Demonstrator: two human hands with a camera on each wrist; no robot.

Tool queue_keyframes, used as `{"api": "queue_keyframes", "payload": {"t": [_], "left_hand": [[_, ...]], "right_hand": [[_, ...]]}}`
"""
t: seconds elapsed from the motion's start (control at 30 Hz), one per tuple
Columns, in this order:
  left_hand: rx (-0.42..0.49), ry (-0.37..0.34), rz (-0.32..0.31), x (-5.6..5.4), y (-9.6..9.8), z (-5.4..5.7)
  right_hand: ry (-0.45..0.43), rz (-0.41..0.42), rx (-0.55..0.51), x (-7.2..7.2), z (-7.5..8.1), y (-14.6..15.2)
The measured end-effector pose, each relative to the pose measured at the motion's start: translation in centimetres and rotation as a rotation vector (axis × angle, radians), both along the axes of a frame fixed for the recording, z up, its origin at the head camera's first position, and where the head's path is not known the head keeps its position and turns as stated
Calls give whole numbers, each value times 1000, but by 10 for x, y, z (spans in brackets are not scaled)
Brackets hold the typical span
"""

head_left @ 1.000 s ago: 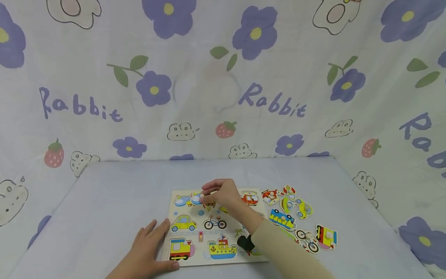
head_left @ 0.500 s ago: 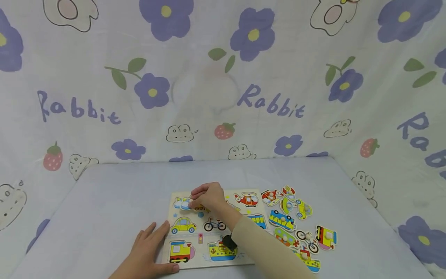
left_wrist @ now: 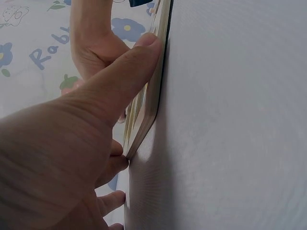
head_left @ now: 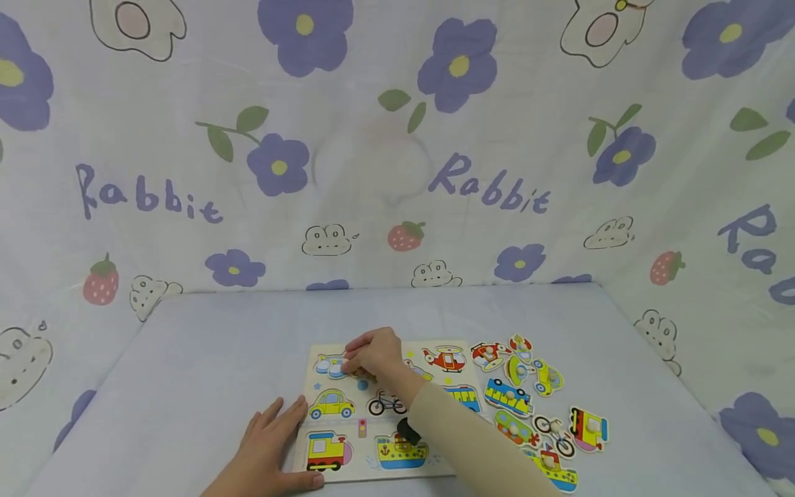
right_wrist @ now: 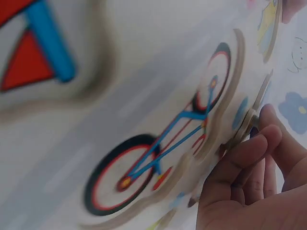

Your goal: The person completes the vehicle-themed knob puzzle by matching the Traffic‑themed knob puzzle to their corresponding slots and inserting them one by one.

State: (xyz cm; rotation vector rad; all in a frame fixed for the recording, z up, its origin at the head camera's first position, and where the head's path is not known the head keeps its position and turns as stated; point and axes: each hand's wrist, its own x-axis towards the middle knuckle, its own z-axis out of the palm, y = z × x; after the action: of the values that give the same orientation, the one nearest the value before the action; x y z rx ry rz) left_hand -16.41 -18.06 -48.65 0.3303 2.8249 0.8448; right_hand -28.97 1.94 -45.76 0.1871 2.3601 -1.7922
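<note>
A wooden peg puzzle board (head_left: 363,457) with printed vehicle recesses lies on the table. My left hand (head_left: 263,449) rests at its left side, fingers spread and fairly straight; in the left wrist view the thumb (left_wrist: 129,67) lies against the board's edge. Over the board's upper left, my right hand (head_left: 380,359) pinches a blue-and-white puzzle piece (head_left: 335,368), seemingly an airplane, at the airplane recess. Fingertips partly hide this piece, and I cannot tell whether it sits flush. From the right wrist view, it appears edge-on, close to the board beyond the bicycle recess (right_wrist: 158,143).
Right of the board lie several loose knobbed pieces, among them a bus (head_left: 508,397), a bicycle (head_left: 555,435), a train (head_left: 590,429), a ship (head_left: 553,473) and a car (head_left: 548,377). A patterned cloth (head_left: 373,179) hangs behind the table.
My right hand has moved left across the board with the piece, from beside the airplane recess to over it. The left hand has stayed at the board's left side.
</note>
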Motion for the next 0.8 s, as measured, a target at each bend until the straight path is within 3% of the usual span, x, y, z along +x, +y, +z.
{"api": "queue_keyframes", "payload": {"t": [0.33,0.8], "left_hand": [[26,-19,3,2,-1,3],[19,-30,12,2,0,4]], "right_hand": [[-28,-21,-33,-3,-6,-18],[-49,-55,-53,-3,-7,-21]]}}
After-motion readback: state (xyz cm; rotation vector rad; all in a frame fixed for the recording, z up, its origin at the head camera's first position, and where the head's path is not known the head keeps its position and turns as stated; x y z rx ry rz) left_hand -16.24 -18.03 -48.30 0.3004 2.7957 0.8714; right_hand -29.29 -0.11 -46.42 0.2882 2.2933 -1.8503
